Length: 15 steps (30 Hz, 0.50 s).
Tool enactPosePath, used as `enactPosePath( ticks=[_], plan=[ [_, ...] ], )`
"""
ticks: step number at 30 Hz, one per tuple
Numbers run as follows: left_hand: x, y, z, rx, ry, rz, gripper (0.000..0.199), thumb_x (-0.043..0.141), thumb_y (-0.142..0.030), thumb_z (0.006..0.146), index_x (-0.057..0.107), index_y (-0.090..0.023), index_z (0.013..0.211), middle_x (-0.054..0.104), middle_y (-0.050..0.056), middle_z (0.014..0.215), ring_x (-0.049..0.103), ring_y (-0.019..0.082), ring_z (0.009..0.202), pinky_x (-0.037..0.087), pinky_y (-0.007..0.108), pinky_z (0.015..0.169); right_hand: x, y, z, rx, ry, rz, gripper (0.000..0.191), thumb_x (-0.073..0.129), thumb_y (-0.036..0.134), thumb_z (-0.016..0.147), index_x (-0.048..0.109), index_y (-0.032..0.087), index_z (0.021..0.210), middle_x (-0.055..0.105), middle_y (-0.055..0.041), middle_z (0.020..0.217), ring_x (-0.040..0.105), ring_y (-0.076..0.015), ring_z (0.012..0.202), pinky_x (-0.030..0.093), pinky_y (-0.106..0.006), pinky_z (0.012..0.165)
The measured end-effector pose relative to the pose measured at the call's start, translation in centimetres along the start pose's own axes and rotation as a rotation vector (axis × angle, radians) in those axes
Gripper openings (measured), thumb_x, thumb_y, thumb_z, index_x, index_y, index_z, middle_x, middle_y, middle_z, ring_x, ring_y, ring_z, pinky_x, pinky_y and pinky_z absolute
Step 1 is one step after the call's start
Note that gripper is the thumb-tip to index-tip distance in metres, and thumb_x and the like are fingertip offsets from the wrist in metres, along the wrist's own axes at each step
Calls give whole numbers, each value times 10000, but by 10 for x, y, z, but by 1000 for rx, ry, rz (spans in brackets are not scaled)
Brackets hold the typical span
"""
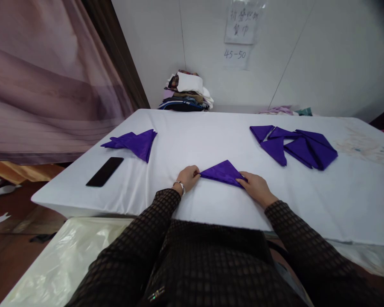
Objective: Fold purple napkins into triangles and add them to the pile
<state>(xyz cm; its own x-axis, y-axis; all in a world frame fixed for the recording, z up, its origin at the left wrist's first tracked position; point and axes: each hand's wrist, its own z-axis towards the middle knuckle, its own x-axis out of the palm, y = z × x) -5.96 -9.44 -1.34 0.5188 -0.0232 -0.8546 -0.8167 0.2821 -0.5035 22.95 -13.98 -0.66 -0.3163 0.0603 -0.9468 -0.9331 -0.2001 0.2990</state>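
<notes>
A purple cloth (223,172) folded into a flat triangle lies on the white-covered table (195,136), its peak toward the wall. My left hand (188,177), with a silver bracelet at the wrist, pinches the cloth's left corner. At the right corner, my right hand (256,186) grips the cloth between thumb and fingers. Farther right lie several folded purple cloths (302,149), partly overlapping. Another purple heap of cloth (137,143), loosely folded, rests on the left part of the table.
A black phone (105,172) lies near the table's left edge. Piled clothes (187,91) stand behind the table by the wall, beneath paper signs (241,23). A pink curtain (51,76) hangs at left. A plastic-covered surface (67,260) is at lower left.
</notes>
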Motion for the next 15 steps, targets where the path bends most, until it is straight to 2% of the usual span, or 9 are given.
enactPosePath(
  ticks=[15],
  plan=[
    [-5, 8, 7, 159, 58, 110, 78, 522, -182, 787, 588, -207, 820, 599, 19, 833, 557, 170, 810, 444, 290, 716, 0, -3, 3, 47, 14, 52, 332, 517, 416, 868, 613, 243, 1135, 713, -41, 938, 638, -223, 830, 404, -285, 658]
  ],
)
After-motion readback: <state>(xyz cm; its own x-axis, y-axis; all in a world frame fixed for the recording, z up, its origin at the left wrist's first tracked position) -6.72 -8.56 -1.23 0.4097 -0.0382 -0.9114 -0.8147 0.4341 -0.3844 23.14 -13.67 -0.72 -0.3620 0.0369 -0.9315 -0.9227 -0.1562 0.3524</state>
